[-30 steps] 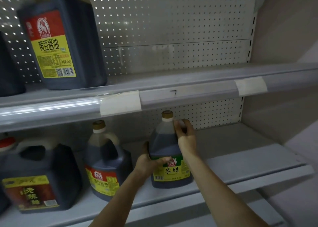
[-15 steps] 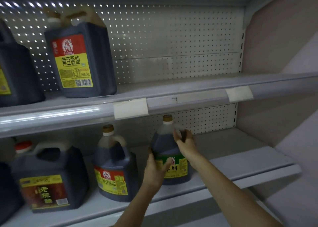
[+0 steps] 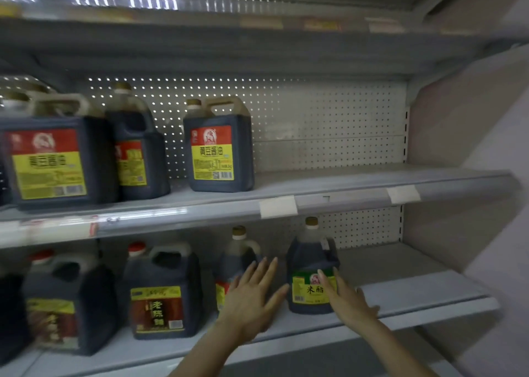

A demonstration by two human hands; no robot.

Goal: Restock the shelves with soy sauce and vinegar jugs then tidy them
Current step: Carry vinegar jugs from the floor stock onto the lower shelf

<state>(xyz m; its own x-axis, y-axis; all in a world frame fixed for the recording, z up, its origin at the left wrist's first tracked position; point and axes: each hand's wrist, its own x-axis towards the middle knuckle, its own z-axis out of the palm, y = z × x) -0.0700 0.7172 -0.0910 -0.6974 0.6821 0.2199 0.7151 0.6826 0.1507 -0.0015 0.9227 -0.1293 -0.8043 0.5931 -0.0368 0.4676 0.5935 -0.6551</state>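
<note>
Green-label vinegar jug (image 3: 310,262) looks shelved, left hand (image 3: 252,299) and right hand (image 3: 347,305) held open at its 9 and 3 o'clock; another jug probably gets fetched next

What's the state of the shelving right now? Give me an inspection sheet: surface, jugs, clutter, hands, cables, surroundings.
Surface: lower shelf bare right of the vinegar jug.
Job's things: vinegar jug upright, green label forward; soy sauce jug upright on the upper shelf.
Clutter: nothing seen.
Grippers: left hand and right hand open, either side of the vinegar jug; contact unclear.
Cables: nothing seen.
Surroundings: pegboard back panel, paper tags.
</note>
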